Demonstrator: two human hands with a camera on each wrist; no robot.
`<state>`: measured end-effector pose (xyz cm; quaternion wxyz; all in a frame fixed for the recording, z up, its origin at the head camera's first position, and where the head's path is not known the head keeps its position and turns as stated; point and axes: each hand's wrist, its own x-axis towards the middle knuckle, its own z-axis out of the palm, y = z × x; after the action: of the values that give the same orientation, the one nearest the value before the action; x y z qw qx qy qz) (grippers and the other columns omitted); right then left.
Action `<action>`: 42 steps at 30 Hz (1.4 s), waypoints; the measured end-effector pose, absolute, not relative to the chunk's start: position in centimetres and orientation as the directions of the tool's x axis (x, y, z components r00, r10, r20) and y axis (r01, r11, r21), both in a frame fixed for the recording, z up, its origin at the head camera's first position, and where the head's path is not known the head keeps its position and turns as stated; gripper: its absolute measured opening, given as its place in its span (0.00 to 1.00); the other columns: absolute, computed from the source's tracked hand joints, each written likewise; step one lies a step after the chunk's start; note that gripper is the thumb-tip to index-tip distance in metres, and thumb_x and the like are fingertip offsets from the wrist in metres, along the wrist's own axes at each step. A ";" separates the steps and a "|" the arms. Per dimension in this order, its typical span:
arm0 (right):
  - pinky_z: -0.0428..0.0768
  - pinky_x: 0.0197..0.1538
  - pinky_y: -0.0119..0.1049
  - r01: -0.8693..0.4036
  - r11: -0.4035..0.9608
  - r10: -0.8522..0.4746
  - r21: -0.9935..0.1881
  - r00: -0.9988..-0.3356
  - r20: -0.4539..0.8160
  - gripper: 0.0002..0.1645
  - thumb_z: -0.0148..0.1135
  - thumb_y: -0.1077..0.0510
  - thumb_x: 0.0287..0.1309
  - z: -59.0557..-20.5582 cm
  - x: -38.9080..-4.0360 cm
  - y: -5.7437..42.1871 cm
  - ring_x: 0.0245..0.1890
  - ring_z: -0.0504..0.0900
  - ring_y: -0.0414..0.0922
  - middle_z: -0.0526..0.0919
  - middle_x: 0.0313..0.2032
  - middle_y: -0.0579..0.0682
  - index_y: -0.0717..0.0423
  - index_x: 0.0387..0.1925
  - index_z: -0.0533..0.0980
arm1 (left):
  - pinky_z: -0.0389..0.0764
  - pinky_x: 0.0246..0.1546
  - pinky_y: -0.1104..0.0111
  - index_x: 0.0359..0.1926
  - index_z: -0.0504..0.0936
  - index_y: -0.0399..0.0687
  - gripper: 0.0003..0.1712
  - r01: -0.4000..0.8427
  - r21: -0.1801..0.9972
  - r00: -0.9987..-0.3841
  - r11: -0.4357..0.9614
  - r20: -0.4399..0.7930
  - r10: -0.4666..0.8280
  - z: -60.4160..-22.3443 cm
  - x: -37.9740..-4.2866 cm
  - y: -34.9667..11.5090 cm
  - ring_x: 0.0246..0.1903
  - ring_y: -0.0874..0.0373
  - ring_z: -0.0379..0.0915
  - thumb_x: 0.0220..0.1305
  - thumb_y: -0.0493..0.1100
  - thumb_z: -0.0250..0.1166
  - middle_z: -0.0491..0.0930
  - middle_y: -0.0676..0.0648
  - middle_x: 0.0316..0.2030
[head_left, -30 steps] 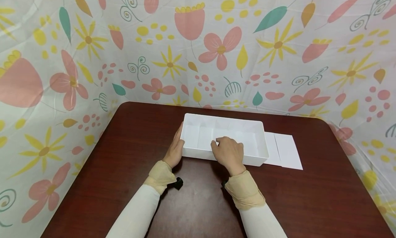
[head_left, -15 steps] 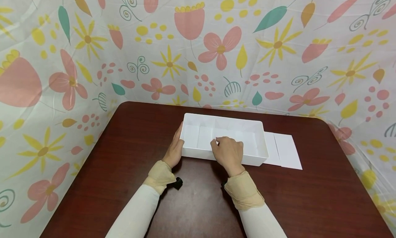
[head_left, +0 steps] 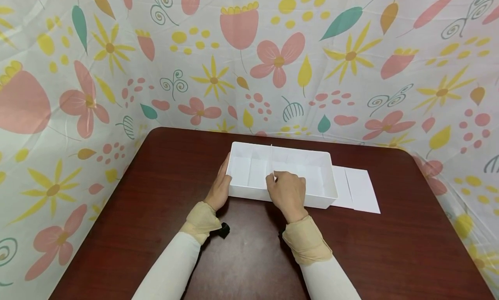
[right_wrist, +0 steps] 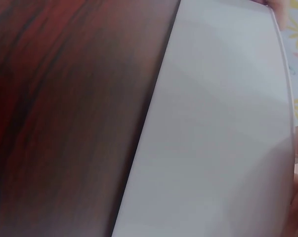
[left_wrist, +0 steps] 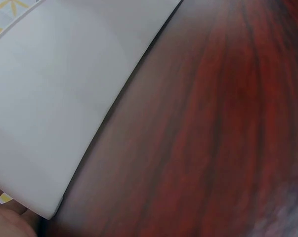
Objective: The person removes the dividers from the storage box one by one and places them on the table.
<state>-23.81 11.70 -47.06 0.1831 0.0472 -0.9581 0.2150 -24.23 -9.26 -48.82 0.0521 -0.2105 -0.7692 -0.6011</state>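
Note:
A long white open-topped box [head_left: 249, 191] lies across the table, with thin white dividers inside. My left hand [head_left: 220, 189] holds its left end, fingers along the outer side wall and thumb at the near corner. My right hand [head_left: 288, 194] reaches over the near wall and pinches a thin white divider [head_left: 271, 154] between thumb and fingers. The divider's far end stands a little above the box's back rim. In the left wrist view the box's outer wall [left_wrist: 64, 98] fills the left side. The right wrist view shows the same near wall [right_wrist: 213, 123], with parts of both hands at its rim.
Flat white pieces [head_left: 360, 189] lie on the dark red-brown table [head_left: 175, 161], partly under the box's right end. Behind the table's far edge hangs a flower-patterned curtain [head_left: 278, 61].
The divider pinched by my right hand has risen, and its far end now shows above the back rim. Both hands have hardly moved.

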 end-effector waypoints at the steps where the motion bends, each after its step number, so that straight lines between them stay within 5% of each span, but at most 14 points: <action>1: 0.71 0.31 0.51 -0.172 0.899 -0.009 -0.402 -0.926 0.376 0.20 0.51 0.53 0.58 -47.0 -23.8 11.7 0.17 0.75 0.47 0.78 0.11 0.45 0.54 0.38 0.87 | 0.42 0.68 0.41 0.75 0.40 0.34 0.37 0.387 0.903 -0.906 0.187 0.334 0.260 -48.8 -24.2 -9.3 0.70 0.47 0.34 0.64 0.27 0.34 0.41 0.35 0.74; 19: 0.67 0.34 0.50 -0.204 0.847 0.048 -0.491 -0.890 0.453 0.18 0.55 0.54 0.58 -45.3 -23.3 12.0 0.15 0.72 0.44 0.79 0.12 0.46 0.59 0.36 0.87 | 0.43 0.68 0.43 0.75 0.40 0.37 0.37 0.390 0.901 -0.904 0.191 0.336 0.263 -49.2 -24.3 -9.4 0.70 0.46 0.34 0.65 0.26 0.34 0.41 0.35 0.74; 30: 0.68 0.34 0.53 -0.214 0.841 0.082 -0.497 -0.857 0.509 0.17 0.55 0.54 0.58 -44.6 -23.3 12.5 0.22 0.79 0.50 0.84 0.17 0.52 0.59 0.35 0.87 | 0.44 0.69 0.47 0.77 0.39 0.47 0.37 0.392 0.888 -0.910 0.242 0.336 0.242 -52.4 -26.1 -9.5 0.70 0.60 0.33 0.67 0.31 0.32 0.41 0.49 0.75; 42: 0.69 0.37 0.56 -0.220 0.833 0.106 -0.508 -0.838 0.536 0.17 0.56 0.53 0.58 -43.7 -23.2 13.4 0.27 0.82 0.53 0.87 0.25 0.56 0.57 0.36 0.87 | 0.44 0.68 0.43 0.76 0.40 0.47 0.38 0.366 0.901 -0.923 0.233 0.320 0.215 -51.7 -25.6 -9.2 0.70 0.51 0.35 0.67 0.26 0.33 0.42 0.38 0.74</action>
<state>-23.17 13.43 -43.71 0.2833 0.0310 -0.9144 0.2875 -25.57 -9.22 -51.71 0.0641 -0.1857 -0.7824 -0.5910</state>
